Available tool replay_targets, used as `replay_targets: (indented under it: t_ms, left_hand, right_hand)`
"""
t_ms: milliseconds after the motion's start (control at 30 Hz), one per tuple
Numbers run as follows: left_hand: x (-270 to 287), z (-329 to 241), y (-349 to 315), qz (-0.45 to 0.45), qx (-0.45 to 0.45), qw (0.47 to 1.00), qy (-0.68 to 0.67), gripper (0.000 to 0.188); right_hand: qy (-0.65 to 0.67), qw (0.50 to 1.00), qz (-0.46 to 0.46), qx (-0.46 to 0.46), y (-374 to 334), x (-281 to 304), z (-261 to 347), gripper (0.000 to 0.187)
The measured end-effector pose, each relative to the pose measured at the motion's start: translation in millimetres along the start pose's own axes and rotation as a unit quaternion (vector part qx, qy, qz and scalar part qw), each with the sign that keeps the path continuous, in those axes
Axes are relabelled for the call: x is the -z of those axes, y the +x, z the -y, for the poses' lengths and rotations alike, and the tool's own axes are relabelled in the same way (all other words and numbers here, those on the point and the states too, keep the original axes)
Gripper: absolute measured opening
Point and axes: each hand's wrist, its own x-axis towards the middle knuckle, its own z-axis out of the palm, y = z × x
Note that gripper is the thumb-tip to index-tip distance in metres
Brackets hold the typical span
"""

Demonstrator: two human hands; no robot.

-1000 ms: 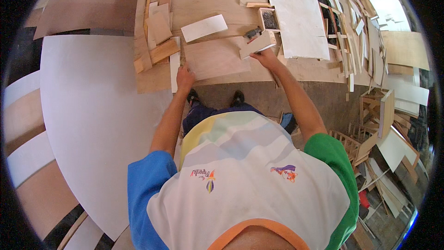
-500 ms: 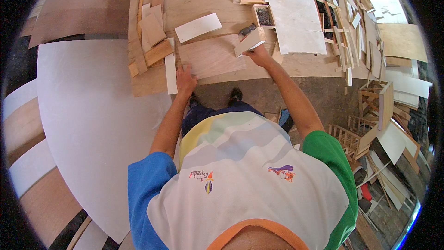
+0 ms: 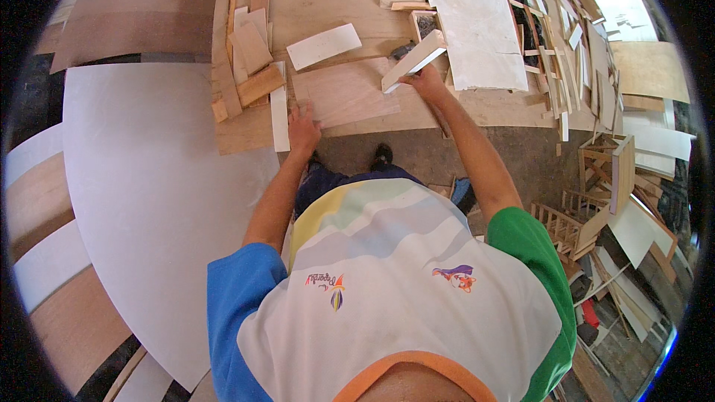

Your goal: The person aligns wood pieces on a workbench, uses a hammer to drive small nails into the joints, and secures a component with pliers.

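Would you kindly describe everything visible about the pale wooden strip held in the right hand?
The pale wooden strip is a short, flat, rectangular offcut, light and unpainted on its broad face, with a thin edge showing along one long side. It is raised and tilted, its far end pointing up and to the right. The right hand grips its lower end above the pinkish plywood panel, which lies flat on the cluttered workbench. Nothing else seems to touch the strip; its underside is hidden.
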Motion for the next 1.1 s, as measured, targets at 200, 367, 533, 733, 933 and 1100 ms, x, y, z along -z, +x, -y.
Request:
replay_targets:
  t_ms: [200, 367, 533, 733, 933, 1100]
  left_hand:
    - [-0.5, -2.3, -2.0, -0.029, -0.004, 0.999, 0.021, 0.068]
    - [6.5, -46.6, 19.3, -0.035, -0.045, 0.967, -0.248, 0.049]
    - [27.5, -100.3, 32.8, 0.033, -0.027, 0.848, -0.528, 0.032]
    - [51.0, -117.5, 31.0, 0.055, -0.060, 0.890, -0.449, 0.020]
    - [44.4, -122.1, 33.3, 0.041, -0.078, 0.910, -0.404, 0.020]
    - [18.0, -112.7, 42.8, 0.095, -0.029, 0.896, -0.434, 0.018]
  right_hand:
    - [0.523, 0.845, 0.034, -0.107, -13.7, 11.9, 27.8, 0.052]
    - [0.562, 0.824, 0.008, -0.074, -19.1, 13.0, 36.6, 0.061]
    - [0.591, 0.805, 0.009, -0.055, -22.3, 14.8, 38.0, 0.051]
    - [0.598, 0.800, 0.011, -0.050, -35.3, 17.8, 47.3, 0.041]
    - [0.558, 0.830, 0.012, -0.022, -40.8, 15.4, 39.4, 0.046]
    - [0.395, 0.914, 0.008, -0.094, -51.5, 4.7, 72.4, 0.045]
